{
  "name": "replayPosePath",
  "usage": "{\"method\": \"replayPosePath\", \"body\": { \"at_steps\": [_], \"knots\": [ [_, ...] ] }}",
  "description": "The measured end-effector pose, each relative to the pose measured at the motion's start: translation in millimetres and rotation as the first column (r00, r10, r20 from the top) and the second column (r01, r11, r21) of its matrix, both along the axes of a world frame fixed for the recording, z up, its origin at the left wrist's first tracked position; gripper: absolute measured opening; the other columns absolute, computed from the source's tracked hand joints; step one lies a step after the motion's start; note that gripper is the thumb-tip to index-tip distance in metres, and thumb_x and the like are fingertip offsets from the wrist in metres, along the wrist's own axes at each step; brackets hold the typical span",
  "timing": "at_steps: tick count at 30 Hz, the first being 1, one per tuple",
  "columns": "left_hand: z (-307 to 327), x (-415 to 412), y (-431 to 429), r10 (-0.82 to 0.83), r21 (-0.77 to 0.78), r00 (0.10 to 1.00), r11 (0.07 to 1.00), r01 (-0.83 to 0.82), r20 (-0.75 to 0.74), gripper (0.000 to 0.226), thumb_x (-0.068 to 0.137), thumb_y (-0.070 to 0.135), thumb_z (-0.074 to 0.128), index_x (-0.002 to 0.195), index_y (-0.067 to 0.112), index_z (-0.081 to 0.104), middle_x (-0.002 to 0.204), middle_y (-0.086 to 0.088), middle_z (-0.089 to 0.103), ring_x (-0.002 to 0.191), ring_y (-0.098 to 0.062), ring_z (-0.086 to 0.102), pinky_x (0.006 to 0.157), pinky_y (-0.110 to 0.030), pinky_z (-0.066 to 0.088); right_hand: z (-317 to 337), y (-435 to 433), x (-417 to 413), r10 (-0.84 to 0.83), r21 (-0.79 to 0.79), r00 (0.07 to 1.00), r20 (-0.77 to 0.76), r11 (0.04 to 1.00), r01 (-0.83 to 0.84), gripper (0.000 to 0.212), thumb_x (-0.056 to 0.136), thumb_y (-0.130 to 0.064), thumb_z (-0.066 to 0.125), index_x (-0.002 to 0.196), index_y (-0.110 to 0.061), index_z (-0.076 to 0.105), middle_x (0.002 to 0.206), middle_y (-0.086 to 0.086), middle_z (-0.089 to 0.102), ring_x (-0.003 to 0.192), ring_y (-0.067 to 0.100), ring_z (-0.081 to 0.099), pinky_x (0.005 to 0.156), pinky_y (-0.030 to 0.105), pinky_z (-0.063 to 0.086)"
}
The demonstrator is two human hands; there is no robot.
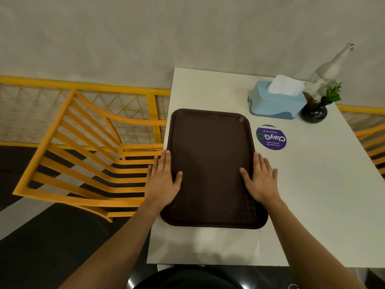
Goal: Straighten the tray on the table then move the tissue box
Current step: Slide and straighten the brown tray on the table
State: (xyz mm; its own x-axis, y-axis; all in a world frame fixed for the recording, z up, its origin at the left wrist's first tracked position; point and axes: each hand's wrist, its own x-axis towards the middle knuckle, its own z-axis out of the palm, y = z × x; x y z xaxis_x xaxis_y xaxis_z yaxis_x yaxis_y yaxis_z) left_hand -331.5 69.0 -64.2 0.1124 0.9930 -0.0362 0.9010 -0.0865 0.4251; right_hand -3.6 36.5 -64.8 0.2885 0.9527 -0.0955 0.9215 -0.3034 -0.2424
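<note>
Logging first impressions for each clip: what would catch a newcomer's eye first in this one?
The dark brown tray in the middle of the white table, with the left hand and right hand lying flat on its two long edges. Next, the blue tissue box at the table's far right, beside a dark vase, and the purple round sticker right of the tray. Left of the table stands a bright yellow chair.
</note>
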Motion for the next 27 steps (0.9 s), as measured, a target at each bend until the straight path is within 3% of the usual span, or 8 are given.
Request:
{"method": "replayPosePath", "body": {
  "at_steps": [10, 27],
  "knots": [
    [1.8, 0.0, 24.1, 0.013, -0.056, 0.999, 0.998, -0.011, 0.030, 0.084, 0.098, 0.060, 0.036, 0.161, 0.021, -0.005, 0.169, -0.005, 0.009, 0.155, -0.025, 0.007, 0.123, -0.048, 0.017, 7.6, 23.3, -1.6, 0.021, -0.022, 1.000, -0.019, 1.000, -0.022, 0.082, 0.099, -0.068, 0.024, 0.162, -0.022, -0.001, 0.171, 0.005, 0.009, 0.157, 0.031, 0.001, 0.122, 0.058, 0.001],
    [5.5, -1.4, 18.6, 0.002, -0.042, 0.996, 0.999, 0.002, 0.088, 0.084, 0.099, 0.055, 0.042, 0.161, 0.018, -0.002, 0.169, -0.005, 0.011, 0.154, -0.025, 0.012, 0.122, -0.049, 0.022, 7.9, 17.5, -4.4, 0.018, 0.010, 0.998, -0.053, 1.000, -0.017, 0.082, 0.100, -0.067, 0.028, 0.163, -0.021, 0.004, 0.170, 0.005, 0.015, 0.156, 0.033, 0.007, 0.123, 0.056, 0.007]
  ]
}}
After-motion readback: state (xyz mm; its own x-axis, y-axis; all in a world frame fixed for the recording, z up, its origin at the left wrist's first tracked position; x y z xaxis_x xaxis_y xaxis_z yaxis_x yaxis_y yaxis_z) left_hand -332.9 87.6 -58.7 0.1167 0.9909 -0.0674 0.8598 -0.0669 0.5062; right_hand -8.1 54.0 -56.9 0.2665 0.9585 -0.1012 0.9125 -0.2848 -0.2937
